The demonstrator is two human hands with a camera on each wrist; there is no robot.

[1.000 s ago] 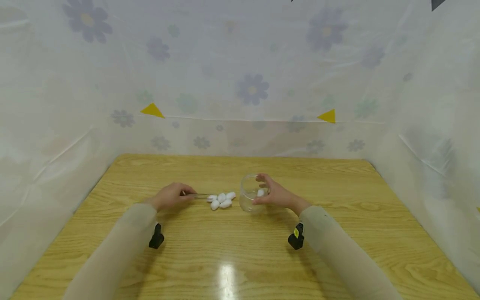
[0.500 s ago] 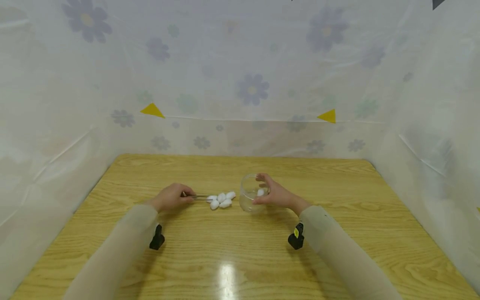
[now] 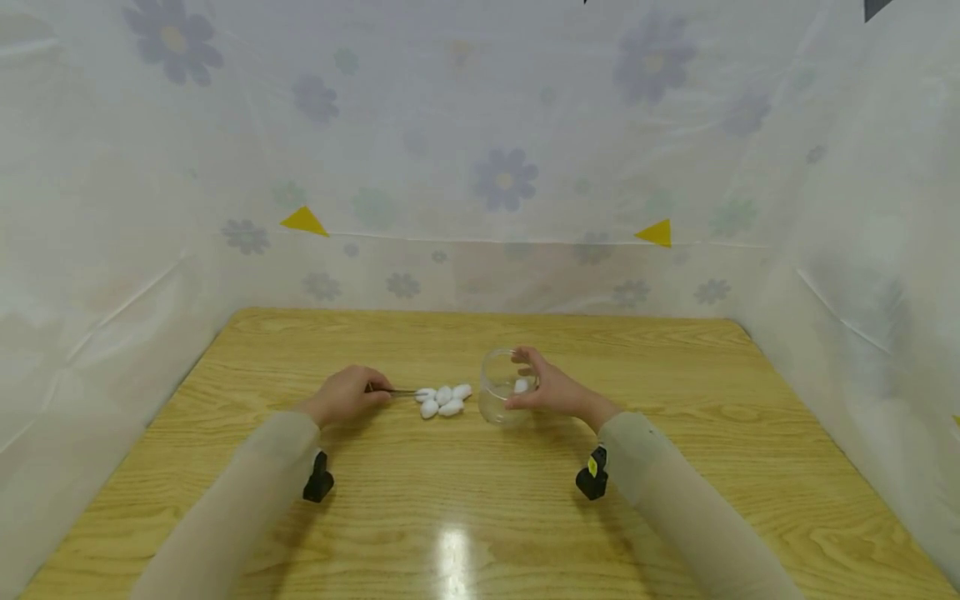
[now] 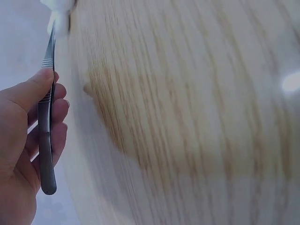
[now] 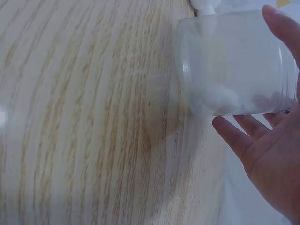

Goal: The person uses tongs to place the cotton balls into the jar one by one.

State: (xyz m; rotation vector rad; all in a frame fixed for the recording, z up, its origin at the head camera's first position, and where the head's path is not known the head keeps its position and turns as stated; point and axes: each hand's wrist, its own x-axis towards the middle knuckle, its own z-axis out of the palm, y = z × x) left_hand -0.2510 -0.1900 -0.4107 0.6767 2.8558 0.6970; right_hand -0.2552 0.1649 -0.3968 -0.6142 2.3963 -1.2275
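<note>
My left hand [image 3: 347,395] pinches a pair of metal tweezers [image 4: 45,136] between thumb and fingers. In the head view the tweezers' arms lie close together, their tips at the leftmost cotton ball [image 3: 425,395] of a small cluster. Several white cotton balls [image 3: 451,407] sit side by side on the table there. Just right of them stands a clear glass jar [image 3: 496,405], with one cotton ball [image 5: 220,99] inside near its bottom. My right hand [image 3: 557,390] grips the jar from its right side, thumb on one side and fingers round the other.
The wood-grain table [image 3: 465,483] is bordered by a pale flowered curtain [image 3: 450,275] at the back and by pale sheets at both sides. A black wrist camera [image 3: 318,477] hangs below the left sleeve, another below the right.
The tweezers' arms, spread apart before, have come together at the leftmost cotton ball, and the left hand has shifted very slightly. The right hand and the jar stay put.
</note>
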